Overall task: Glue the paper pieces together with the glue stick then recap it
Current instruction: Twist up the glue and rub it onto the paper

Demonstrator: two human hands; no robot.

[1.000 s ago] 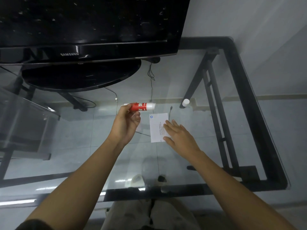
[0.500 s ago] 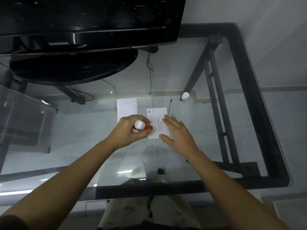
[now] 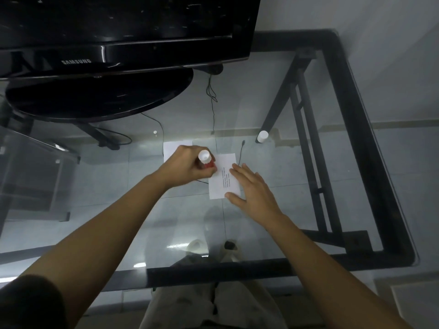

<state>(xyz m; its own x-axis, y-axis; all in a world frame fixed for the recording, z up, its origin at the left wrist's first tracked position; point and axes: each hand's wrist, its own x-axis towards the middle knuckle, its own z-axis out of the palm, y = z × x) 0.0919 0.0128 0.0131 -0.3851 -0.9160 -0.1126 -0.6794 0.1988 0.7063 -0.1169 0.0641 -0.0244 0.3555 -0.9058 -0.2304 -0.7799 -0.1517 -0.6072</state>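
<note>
Lowered, left hand [image 3: 190, 166] grips glue stick [image 3: 206, 160], seemingly touching paper [image 3: 224, 176]; right hand [image 3: 251, 188] flat.

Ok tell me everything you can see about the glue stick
The glue stick is a small tube with a red body and a white end pointing up toward the camera. It stands roughly upright, gripped in the left hand, its lower end down at the left edge of the printed paper. Its tip is hidden.

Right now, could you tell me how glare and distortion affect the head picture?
Head view: dim; bright glare on the glass table beside the blank paper; wide-angle bending of the table frame; print on the paper piece under the right hand unreadable.
</note>
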